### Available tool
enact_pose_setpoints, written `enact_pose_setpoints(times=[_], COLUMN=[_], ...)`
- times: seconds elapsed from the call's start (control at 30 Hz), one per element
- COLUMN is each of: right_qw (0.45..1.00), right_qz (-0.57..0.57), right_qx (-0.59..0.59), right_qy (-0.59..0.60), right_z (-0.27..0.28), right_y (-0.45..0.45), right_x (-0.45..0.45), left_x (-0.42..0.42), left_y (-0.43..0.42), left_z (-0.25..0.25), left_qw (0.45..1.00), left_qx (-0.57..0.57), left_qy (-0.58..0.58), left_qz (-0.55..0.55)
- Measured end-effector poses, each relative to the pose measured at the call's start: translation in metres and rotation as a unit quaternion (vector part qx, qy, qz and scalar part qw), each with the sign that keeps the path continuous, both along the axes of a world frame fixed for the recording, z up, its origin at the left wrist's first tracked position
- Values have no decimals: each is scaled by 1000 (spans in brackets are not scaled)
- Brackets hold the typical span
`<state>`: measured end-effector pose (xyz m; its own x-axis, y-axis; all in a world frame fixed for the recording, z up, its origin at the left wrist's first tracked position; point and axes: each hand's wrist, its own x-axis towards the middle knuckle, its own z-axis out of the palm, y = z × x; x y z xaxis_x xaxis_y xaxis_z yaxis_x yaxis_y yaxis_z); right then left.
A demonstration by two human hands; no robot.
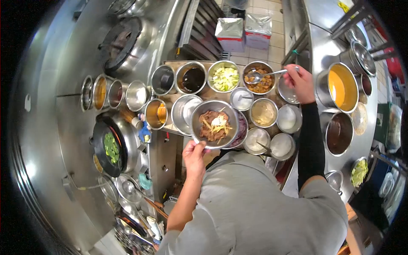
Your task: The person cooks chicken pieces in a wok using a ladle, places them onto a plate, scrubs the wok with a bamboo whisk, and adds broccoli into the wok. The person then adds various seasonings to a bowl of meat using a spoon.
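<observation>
My left hand (195,158) pinches the rim of a steel bowl (195,138), fingers closed on its near left edge. In the bowl lie brown meat (209,132), pale yellow strips and a white dollop. My right hand (298,83) grips the handle of a metal spoon (256,77). The spoon's head rests over a steel pot (245,68) of brown chopped pieces in sauce. To its left stands a pot of chopped pale green vegetable (225,79). Pots of beige paste (263,112) and white powder (256,140) stand between the bowl and my right arm.
On the left, a wok (120,148) with green leaves sits on the steel stove beside an unoccupied burner (123,44). Pots of orange liquid (338,87) and dark sauce (338,134) stand on the right counter. Two foil-topped boxes (230,34) are on the floor ahead.
</observation>
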<state>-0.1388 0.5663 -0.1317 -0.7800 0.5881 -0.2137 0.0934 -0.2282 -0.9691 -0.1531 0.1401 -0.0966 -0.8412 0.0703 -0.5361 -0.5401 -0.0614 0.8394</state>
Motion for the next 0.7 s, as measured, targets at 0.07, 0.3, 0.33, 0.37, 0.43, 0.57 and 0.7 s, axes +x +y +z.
enact_pose_setpoints(times=[0.07,0.3,0.33,0.37,0.43,0.57,0.7], right_qw=[999,859,879,898,913,875,766], right_qz=[30,201,172,144,91,75,94], right_qx=[30,441,423,404,395,477,602], right_qy=[10,169,134,99,48,-19,-208], right_z=[38,76,76,75,77,13,6], right_y=[-28,-101,-97,-89,-75,-42,-36], right_x=[9,22,22,25,22,-6,-23], left_x=[-4,-8,-8,-7,-3,5,19], left_y=[8,22,21,18,13,-4,-26], left_z=[-7,-16,-17,-19,-19,-14,2], left_qw=[1000,999,999,999,999,999,996], left_qx=[1,45,41,37,35,39,33], left_qy=[-15,-30,-27,-25,-22,-11,-7], left_qz=[-4,5,5,6,11,33,88])
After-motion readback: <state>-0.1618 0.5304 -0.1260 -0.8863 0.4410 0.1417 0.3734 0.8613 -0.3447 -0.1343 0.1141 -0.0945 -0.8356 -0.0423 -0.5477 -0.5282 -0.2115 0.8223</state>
